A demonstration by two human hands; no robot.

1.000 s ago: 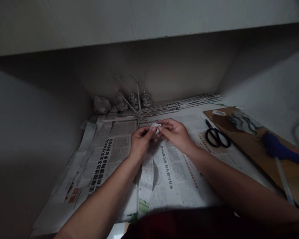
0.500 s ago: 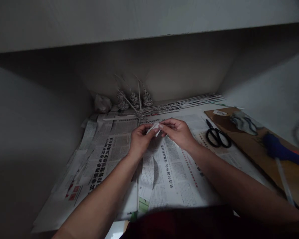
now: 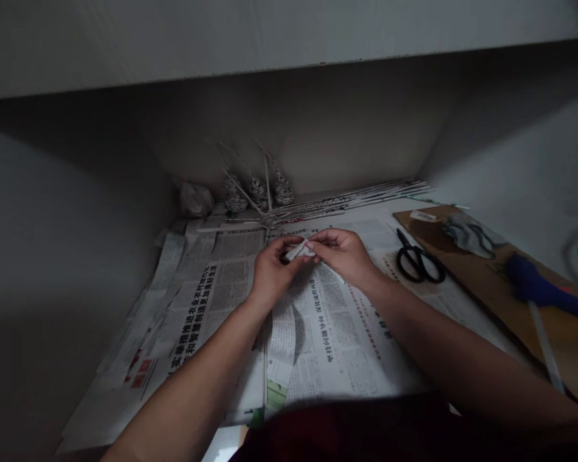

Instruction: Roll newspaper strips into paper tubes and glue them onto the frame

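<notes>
Pinched between thumb and fingers of both hands, a small folded piece of paper (image 3: 297,250) is held over the far middle part of the spread newspaper (image 3: 340,350), which serves here as the reference for position. The left hand (image 3: 275,268) grips the near and left side of the piece, its thumb pressed along the lower edge; the right hand (image 3: 344,256) closes thumb and fingertips on the right end, so that the two hands nearly meet. Dim light and the overlapping fingers obscure the folds, though the piece appears to be pale with some print. On the near middle of the newspaper, below the left wrist, lies a curled printed strip (image 3: 282,340). At the newspaper's left margin, further paper strips (image 3: 166,260) overlap one another. Beyond its far edge stand three woven cones (image 3: 259,192) in a row, each tapering upward, with a crumpled bag (image 3: 196,200) to their left and a bundle of thin paper rods (image 3: 361,200) extending to their right. Black-handled scissors (image 3: 417,260) rest at the newspaper's right side, blades directed away from the person. Right of the newspaper lies a brown board (image 3: 481,289) bearing a white label (image 3: 422,216), a grey cloth-like item (image 3: 467,236) and a blue tool (image 3: 549,292), from which a pale stick (image 3: 544,343) extends toward the near side.
</notes>
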